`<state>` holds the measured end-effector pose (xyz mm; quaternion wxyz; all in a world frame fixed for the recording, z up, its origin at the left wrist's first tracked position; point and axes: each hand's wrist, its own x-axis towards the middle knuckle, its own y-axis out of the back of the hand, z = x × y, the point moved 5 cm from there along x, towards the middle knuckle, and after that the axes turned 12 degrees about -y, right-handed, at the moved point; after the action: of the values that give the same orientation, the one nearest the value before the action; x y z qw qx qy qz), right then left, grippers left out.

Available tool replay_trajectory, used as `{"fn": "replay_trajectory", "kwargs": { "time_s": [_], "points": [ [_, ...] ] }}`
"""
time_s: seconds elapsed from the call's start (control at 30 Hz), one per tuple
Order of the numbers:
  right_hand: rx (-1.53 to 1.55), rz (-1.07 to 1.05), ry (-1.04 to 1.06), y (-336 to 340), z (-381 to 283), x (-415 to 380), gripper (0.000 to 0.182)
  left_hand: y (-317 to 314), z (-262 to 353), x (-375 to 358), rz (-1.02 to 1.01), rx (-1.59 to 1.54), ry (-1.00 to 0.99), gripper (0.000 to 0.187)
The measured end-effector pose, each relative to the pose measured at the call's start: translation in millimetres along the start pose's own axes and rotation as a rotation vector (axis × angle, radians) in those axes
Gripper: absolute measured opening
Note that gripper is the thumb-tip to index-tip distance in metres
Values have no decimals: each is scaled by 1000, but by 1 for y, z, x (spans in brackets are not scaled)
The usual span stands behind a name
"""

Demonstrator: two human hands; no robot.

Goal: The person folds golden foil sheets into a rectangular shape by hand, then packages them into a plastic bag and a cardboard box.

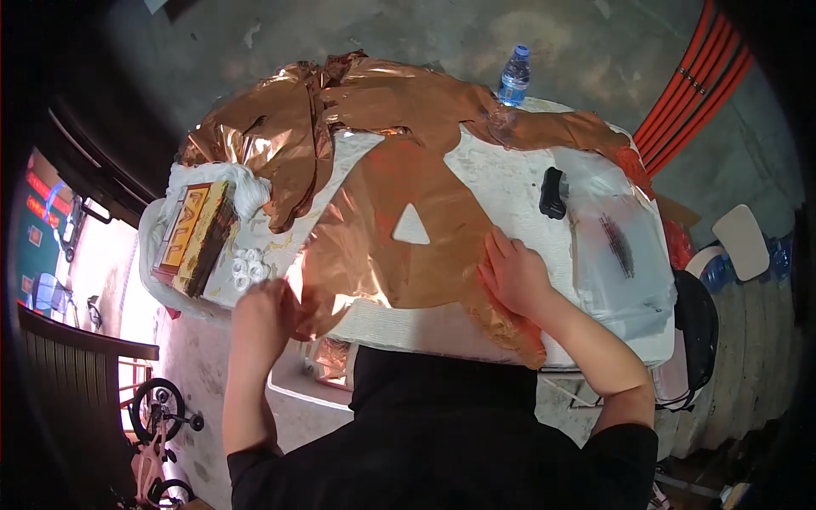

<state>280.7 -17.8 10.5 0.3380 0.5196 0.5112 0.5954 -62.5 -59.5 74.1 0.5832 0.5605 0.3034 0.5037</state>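
Head view shows the right hand (514, 276) pressed flat, fingers together, on copper foil (382, 229) spread across the desk (510, 183), while the left hand (265, 310) pinches the foil's near-left edge. A hard tug could tear the thin sheet around its triangular cutout (410, 227). Nearby lie tape rolls (249, 268), a box (197, 234), a black tool (552, 193) and a water bottle (513, 76).
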Motion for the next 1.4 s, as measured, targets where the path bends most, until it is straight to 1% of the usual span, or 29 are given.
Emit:
{"fn": "replay_trajectory", "kwargs": {
  "time_s": [0.03, 0.07, 0.13, 0.17, 0.2, 0.27, 0.33, 0.43, 0.47, 0.53, 0.57, 0.6, 0.67, 0.7, 0.77, 0.8, 0.87, 0.9, 0.97, 1.0, 1.07, 1.1, 1.17, 1.2, 1.27, 1.3, 1.33, 1.37, 1.4],
  "points": [
    [24, -19, -9, 1, 2, 0, 45, 16, 4, 5, 71, -82, 10, 11],
    [24, -18, -1, 1, 4, -1, 45, 26, 15, 17, 90, -201, 52, 15],
    [24, -14, 17, 4, 7, 0, 42, 18, 29, 43, 181, -375, -185, 18],
    [22, -7, 29, 7, 9, 5, 42, 7, 37, 60, 85, -408, -292, 23],
    [18, -24, 52, 9, 10, 10, 37, -7, 44, 77, -13, -440, -399, 29],
    [16, -35, 73, 13, 7, 25, 33, -52, 46, 108, -30, -366, -658, 41],
    [47, -27, 73, 19, 1, 54, 26, -106, 33, 127, -156, -265, -625, 49],
    [51, -50, 63, 17, -15, 111, 30, -109, 37, 153, -147, -249, -620, 50],
    [88, 22, 102, 15, -21, 131, 30, -113, 38, 156, -141, -251, -619, 50],
    [133, 139, 140, -4, -30, 174, 31, -121, 35, 156, -49, -275, -610, 48],
    [142, 181, 140, -17, -33, 195, 32, -124, 33, 157, -34, -308, -602, 46],
    [142, 173, 151, -26, -41, 212, 32, -125, 31, 158, -31, -313, -588, 46],
    [11, 154, 84, -42, -55, 244, 37, -124, 30, 160, -36, -344, -583, 46],
    [13, 153, 101, -53, -59, 257, 37, -120, 31, 160, -33, -339, -598, 46],
    [-94, 245, 62, -73, -64, 280, 42, -118, 32, 160, -4, -345, -608, 46],
    [-91, 248, 70, -79, -67, 288, 42, -118, 33, 159, 17, -355, -635, 47],
    [-90, 330, 49, -84, -65, 300, 31, -119, 32, 160, 38, -353, -647, 48],
    [-91, 329, 53, -83, -63, 307, 31, -120, 32, 161, 42, -364, -653, 48],
    [-104, 161, 38, -88, -53, 321, 20, -120, 31, 163, 44, -378, -657, 48],
    [-105, 153, 40, -87, -47, 325, 20, -120, 31, 163, 46, -378, -657, 48],
    [376, 294, -104, -71, -26, 332, 18, -120, 30, 162, 43, -385, -654, 49],
    [375, 288, -110, -63, -19, 335, 18, -121, 29, 162, 51, -382, -648, 47],
    [745, 306, -91, -35, 0, 339, 20, -121, 31, 164, 58, -390, -650, 46],
    [869, 258, -142, -28, 9, 340, 18, -121, 30, 164, 47, -385, -653, 47],
    [943, 272, -30, 7, 8, 321, 15, -121, 30, 165, 41, -389, -662, 47],
    [935, 271, -37, 25, 8, 308, 15, -121, 29, 164, 45, -387, -665, 47],
    [856, 274, 54, 45, 1, 291, 15, -121, 30, 164, 49, -382, -665, 47],
    [777, 275, 142, 58, -5, 273, 16, -115, 31, 163, 18, -408, -617, 46],
    [773, 277, 134, 63, -4, 257, 16, -117, 32, 163, 15, -412, -625, 46]
  ]
}}
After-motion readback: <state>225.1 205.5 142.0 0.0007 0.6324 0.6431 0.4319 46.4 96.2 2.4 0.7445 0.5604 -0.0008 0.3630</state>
